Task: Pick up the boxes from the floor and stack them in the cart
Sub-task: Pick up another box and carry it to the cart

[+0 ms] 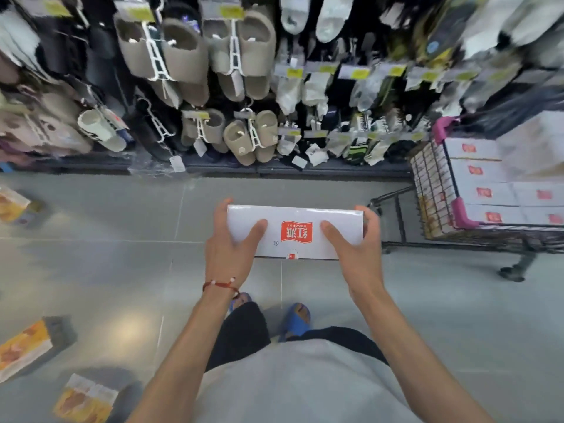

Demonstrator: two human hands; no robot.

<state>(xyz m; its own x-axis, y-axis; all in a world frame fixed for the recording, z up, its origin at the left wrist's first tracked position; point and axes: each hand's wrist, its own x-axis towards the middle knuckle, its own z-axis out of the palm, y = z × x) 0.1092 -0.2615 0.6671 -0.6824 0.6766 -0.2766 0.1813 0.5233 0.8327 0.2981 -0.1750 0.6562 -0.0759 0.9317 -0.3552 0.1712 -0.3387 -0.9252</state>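
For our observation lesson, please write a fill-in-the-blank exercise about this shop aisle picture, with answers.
1. The left hand and right hand hold a white box whose logo is coloured ____.
2. The cart, loaded with stacked white boxes, stands on the person's ____ side.
3. A string bracelet circles the person's ____ wrist.

Missing words: red; right; left.
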